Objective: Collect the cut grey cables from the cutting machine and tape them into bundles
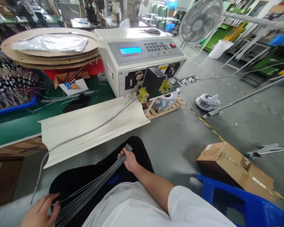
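My right hand (130, 160) is closed around one end of a bundle of grey cables (94, 186), whose cut tips stick out above the fingers. The bundle slants down to the left across my lap, its lower end running out of the bottom of the view. Beside that lower end is my left hand (41, 210), thumb and forefinger apart, with a strand or two near the fingertips. A single grey cable (92, 130) comes out of the rollers of a cable cutting machine (142, 63), crosses a cream chute sheet (71, 132) and hangs down near my left hand.
Left on the green table (7, 129) are cardboard discs (49, 60), a blue tray (33, 102) of wires, a small box (73, 86) and a black phone-like object (77, 103). Cable coils (165, 101), a carton (234, 167), a blue stool (251, 201) and a fan (200, 23) stand rightward.
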A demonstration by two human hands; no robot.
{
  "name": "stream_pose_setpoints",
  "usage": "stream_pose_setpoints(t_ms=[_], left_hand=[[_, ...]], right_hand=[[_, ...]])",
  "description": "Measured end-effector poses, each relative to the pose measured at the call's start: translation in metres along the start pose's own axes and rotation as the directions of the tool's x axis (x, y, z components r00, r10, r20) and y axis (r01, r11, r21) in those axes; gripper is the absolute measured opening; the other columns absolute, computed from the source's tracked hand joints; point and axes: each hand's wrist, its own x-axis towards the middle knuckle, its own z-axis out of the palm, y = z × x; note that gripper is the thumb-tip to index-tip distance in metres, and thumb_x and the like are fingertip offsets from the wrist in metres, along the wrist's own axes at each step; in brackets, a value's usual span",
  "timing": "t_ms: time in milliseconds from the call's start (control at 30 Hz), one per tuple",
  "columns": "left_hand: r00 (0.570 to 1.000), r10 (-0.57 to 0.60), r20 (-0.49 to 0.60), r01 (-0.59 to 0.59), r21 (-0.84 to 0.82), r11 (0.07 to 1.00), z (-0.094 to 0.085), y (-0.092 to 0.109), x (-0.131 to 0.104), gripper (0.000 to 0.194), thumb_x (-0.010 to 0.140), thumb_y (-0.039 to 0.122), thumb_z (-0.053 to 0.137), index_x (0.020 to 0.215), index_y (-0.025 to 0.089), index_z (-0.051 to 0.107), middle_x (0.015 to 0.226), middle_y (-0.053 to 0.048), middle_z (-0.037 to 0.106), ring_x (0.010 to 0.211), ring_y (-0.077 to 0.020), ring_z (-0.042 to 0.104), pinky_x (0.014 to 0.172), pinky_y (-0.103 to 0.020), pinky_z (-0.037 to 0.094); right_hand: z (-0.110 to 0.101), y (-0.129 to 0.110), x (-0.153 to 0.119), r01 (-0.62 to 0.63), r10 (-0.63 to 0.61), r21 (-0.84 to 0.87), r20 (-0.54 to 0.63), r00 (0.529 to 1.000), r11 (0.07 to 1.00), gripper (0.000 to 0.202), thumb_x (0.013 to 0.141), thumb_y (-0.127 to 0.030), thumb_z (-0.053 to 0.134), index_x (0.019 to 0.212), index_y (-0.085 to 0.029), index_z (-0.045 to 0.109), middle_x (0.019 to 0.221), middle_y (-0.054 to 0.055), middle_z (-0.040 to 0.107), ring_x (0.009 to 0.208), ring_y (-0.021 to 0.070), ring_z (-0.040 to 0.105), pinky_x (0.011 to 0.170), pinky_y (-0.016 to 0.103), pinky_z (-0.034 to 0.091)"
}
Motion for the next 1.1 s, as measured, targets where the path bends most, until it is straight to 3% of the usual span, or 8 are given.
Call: stream_pose_setpoints(t_ms=[100,200,333,467,633,767,900,1100], left_hand=[[0.951,0.130,-0.280,-0.140,-0.016,0.990,-0.029,0.042,0.051,0.035,0.076,0.019,0.058,0.107,0.036,0.062,0.090,-0.002,0.072,0.080,-0.0241,0.067,0.079,-0.042,0.051],[0.823,0.291,-0.488,-0.286,0.088,0.954,-0.067,0.086,0.117,0.045,0.074,0.017,0.065,0.115,0.032,0.060,0.092,-0.002,0.071,0.080,-0.0222,0.065,0.082,-0.040,0.048],[0.882,0.134,-0.452,-0.122,0.056,0.991,-0.101,0.130,0.195,0.048,0.087,0.035,0.057,0.133,0.023,0.051,0.119,-0.013,0.062,0.110,-0.0291,0.057,0.093,-0.043,0.043],[0.944,0.134,-0.303,-0.115,0.078,0.990,-0.100,0.148,0.224,0.049,0.092,0.048,0.048,0.133,0.022,0.051,0.117,-0.013,0.062,0.108,-0.0298,0.057,0.086,-0.040,0.043],[0.896,0.237,-0.374,-0.224,0.080,0.971,-0.097,0.118,0.192,0.021,0.090,0.030,0.057,0.109,0.025,0.064,0.092,-0.004,0.068,0.087,-0.0203,0.062,0.078,-0.032,0.043],[0.838,0.349,-0.421,-0.301,0.177,0.937,-0.114,0.089,0.138,0.033,0.084,0.020,0.066,0.116,0.026,0.062,0.075,0.002,0.067,0.070,-0.0146,0.061,0.073,-0.030,0.043],[0.879,0.414,-0.235,-0.372,0.205,0.905,-0.110,0.094,0.084,0.030,0.085,0.020,0.064,0.115,0.025,0.063,0.060,0.007,0.057,0.057,-0.0093,0.055,0.064,-0.028,0.039],[0.942,0.324,-0.087,-0.309,0.147,0.940,-0.060,0.114,0.032,0.017,0.090,0.023,0.059,0.105,0.022,0.065,0.062,0.005,0.061,0.055,-0.0078,0.057,0.055,-0.026,0.034]], right_hand=[[0.001,0.001,0.001,0.003,-0.003,-0.013,0.013,1.000,1.000,0.020,0.076,-0.032,0.072,0.083,-0.020,0.057,0.067,-0.003,0.057,0.061,0.0141,0.057,0.068,0.035,0.053],[0.001,0.003,0.001,0.010,-0.009,-0.040,0.027,1.000,0.999,0.019,0.077,-0.032,0.071,0.083,-0.020,0.058,0.068,-0.003,0.057,0.058,0.0124,0.054,0.065,0.033,0.051],[-0.001,0.004,0.001,0.029,-0.027,-0.087,0.027,0.999,0.996,0.020,0.077,-0.033,0.072,0.083,-0.019,0.059,0.071,-0.002,0.058,0.057,0.0121,0.053,0.063,0.032,0.050],[-0.003,0.001,0.000,0.013,-0.010,-0.100,0.027,1.000,0.995,0.025,0.077,-0.037,0.074,0.090,-0.019,0.061,0.068,-0.003,0.056,0.058,0.0118,0.053,0.063,0.031,0.049],[-0.004,-0.002,0.002,-0.004,0.010,-0.101,0.062,0.998,0.995,0.028,0.075,-0.036,0.077,0.092,-0.017,0.064,0.067,-0.003,0.056,0.057,0.0110,0.053,0.062,0.029,0.049],[-0.003,-0.002,0.004,-0.014,0.022,-0.140,0.054,0.998,0.990,0.027,0.077,-0.037,0.075,0.089,-0.016,0.064,0.068,-0.001,0.062,0.058,0.0134,0.060,0.063,0.030,0.051],[-0.003,-0.004,0.002,-0.046,0.052,-0.215,0.022,0.998,0.976,0.028,0.081,-0.038,0.071,0.095,-0.016,0.063,0.081,0.007,0.073,0.073,0.0210,0.071,0.072,0.036,0.056],[-0.004,-0.003,-0.001,-0.040,0.056,-0.206,0.070,0.996,0.978,0.026,0.085,-0.035,0.066,0.104,-0.017,0.064,0.098,0.010,0.075,0.085,0.0225,0.073,0.080,0.038,0.057]])
